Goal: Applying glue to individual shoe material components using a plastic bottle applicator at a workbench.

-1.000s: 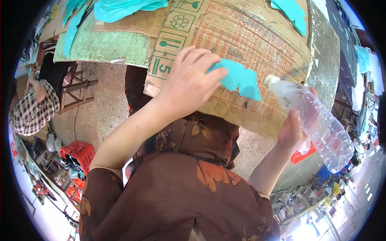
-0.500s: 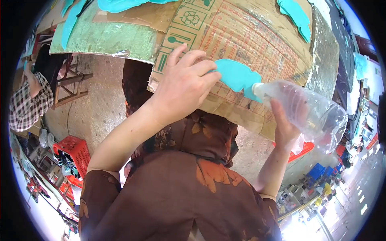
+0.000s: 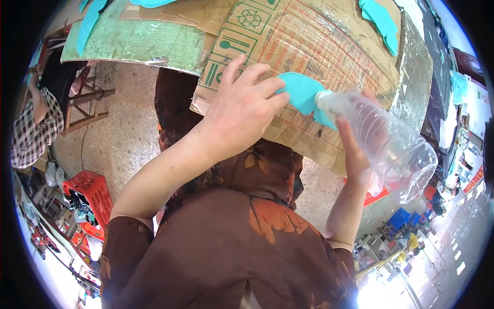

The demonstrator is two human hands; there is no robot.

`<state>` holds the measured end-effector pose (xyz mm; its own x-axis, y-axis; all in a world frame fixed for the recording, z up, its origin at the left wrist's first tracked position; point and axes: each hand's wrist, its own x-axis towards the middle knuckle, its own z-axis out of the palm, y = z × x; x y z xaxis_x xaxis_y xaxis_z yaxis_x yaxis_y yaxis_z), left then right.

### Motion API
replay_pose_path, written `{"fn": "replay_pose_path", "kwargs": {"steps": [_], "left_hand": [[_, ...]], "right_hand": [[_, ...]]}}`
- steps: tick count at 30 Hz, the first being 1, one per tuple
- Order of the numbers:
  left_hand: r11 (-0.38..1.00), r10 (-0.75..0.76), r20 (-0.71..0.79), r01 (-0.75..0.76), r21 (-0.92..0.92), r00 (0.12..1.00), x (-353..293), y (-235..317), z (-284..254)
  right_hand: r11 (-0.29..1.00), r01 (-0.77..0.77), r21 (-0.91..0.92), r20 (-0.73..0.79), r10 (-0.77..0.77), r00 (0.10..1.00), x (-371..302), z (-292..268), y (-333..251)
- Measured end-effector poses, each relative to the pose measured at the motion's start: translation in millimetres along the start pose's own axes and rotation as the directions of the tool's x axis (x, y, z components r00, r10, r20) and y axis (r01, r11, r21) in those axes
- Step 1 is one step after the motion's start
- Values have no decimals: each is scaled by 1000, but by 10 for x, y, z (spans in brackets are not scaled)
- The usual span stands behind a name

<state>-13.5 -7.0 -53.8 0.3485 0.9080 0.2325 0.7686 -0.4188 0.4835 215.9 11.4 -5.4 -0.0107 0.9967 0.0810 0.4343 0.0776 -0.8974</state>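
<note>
A thin flat turquoise piece (image 3: 298, 93) with a curved outline lies on the cardboard (image 3: 303, 46) in front of me. My left hand (image 3: 242, 110) pinches its left end between thumb and fingers, the other fingers curled above the cardboard. In my right hand (image 3: 354, 154) is a clear plastic bottle (image 3: 393, 139) with ribbed sides, tilted with its base toward the lower right. The bottle's whitish tip is at the right part of the piece and hides some of it; whether they touch I cannot tell. Any liquid inside is not plain to see.
More turquoise pieces (image 3: 381, 26) lie at the table's far right, others (image 3: 90, 26) at the far left. The worn green tabletop (image 3: 139, 44) ends left of the cardboard. A red crate (image 3: 90, 193) stands on the floor at left, near a person in a checked garment (image 3: 38, 123).
The bottle has moved left, its tip shifting from the right end of the turquoise piece farther along it. My left hand keeps its hold, and the view has shifted slightly.
</note>
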Motion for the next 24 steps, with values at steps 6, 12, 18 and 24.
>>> {"fn": "replay_pose_path", "kwargs": {"steps": [6,12,18,24], "left_hand": [[1000,-4,-8,4,2,1000,-16,37,-18],[999,1,16,-1,46,1000,-44,5,-22],[999,8,10,-8,39,1000,-21,24,-20],[996,16,25,-18,82,1000,-37,-2,-61]], "right_hand": [[985,38,-171,213,0,977,-91,-318,44],[992,28,-124,51,-22,998,3,-150,70],[995,-81,-66,72,86,994,-152,-298,114],[999,29,-41,26,-28,999,1,-203,156]]}}
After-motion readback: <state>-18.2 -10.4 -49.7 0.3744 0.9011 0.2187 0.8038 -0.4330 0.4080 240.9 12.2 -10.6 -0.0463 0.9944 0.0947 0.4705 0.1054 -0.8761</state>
